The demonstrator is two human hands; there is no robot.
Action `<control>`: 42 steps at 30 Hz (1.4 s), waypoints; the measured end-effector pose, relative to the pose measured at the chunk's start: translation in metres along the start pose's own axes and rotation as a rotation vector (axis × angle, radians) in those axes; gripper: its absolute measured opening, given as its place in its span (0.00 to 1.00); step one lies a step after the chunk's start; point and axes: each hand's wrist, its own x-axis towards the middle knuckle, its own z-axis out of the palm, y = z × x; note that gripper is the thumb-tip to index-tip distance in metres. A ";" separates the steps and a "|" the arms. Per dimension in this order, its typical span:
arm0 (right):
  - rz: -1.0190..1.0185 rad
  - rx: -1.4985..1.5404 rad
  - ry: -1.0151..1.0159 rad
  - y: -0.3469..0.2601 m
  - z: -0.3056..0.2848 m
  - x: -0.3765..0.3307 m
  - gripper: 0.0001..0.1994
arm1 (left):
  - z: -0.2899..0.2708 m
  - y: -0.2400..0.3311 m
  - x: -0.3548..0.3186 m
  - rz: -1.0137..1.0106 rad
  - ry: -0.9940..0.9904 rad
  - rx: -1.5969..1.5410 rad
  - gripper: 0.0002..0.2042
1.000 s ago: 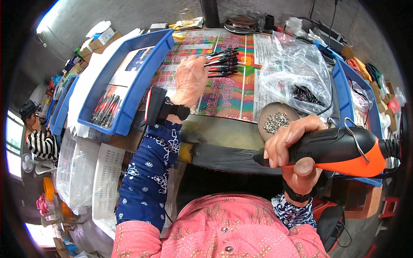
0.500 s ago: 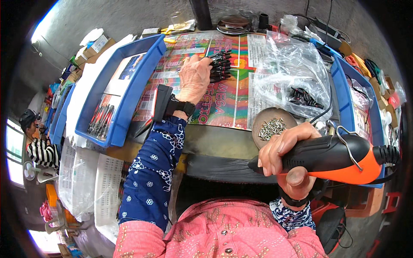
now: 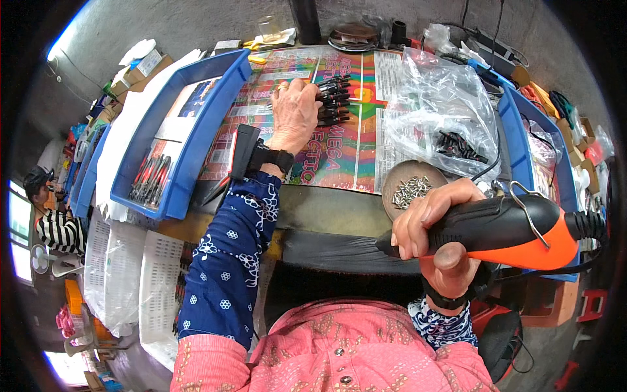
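Now, head view only: left hand (image 3: 295,112) has pushed further up the table (image 3: 326,208) than a second ago and sits on the pile of small black plastic parts with red tips (image 3: 334,99), fingers curled over its near edge; the grip looks like a loose gather, and I cannot tell whether any piece is actually pinched. The pile lies on the colourful printed paper sheet (image 3: 326,153) at the table's far centre. Right hand (image 3: 436,225) has stayed low at the near table edge, fully closed around the black-and-orange electric screwdriver (image 3: 506,225), thumb under the body, nose pointing left, wire hook on top. My read: the hand is at the parts now, driver parked ready. Round brown dish of small silver screws (image 3: 410,189) sits just beyond the driver. Clear plastic bag holding more black parts (image 3: 444,111) is right of the pile. Blue plastic tray with red-and-black finished pieces (image 3: 171,147) is on the left, another blue tray (image 3: 522,140) on the right.
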 end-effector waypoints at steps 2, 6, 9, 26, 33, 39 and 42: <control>-0.002 -0.008 -0.005 -0.001 0.002 0.000 0.24 | -0.001 0.000 -0.002 0.036 0.042 0.025 0.08; -0.034 -0.010 -0.006 -0.003 0.008 -0.002 0.25 | -0.010 0.001 -0.004 -0.024 0.021 -0.089 0.08; -0.043 -0.023 -0.032 -0.005 0.013 -0.002 0.25 | -0.027 0.006 -0.002 0.015 0.108 -0.170 0.08; -0.030 -0.239 -0.228 -0.014 0.038 -0.013 0.30 | -0.187 0.104 -0.153 -0.885 -0.452 -1.343 0.14; -0.001 -0.306 -0.248 -0.012 0.059 -0.019 0.30 | -0.182 0.125 -0.197 -1.178 -0.392 -1.643 0.06; 0.016 -0.320 -0.256 -0.006 0.067 -0.022 0.31 | -0.169 0.132 -0.199 -1.348 -0.333 -1.723 0.05; -0.011 -0.318 -0.240 -0.001 0.068 -0.022 0.31 | -0.165 0.134 -0.198 -1.367 -0.328 -1.701 0.04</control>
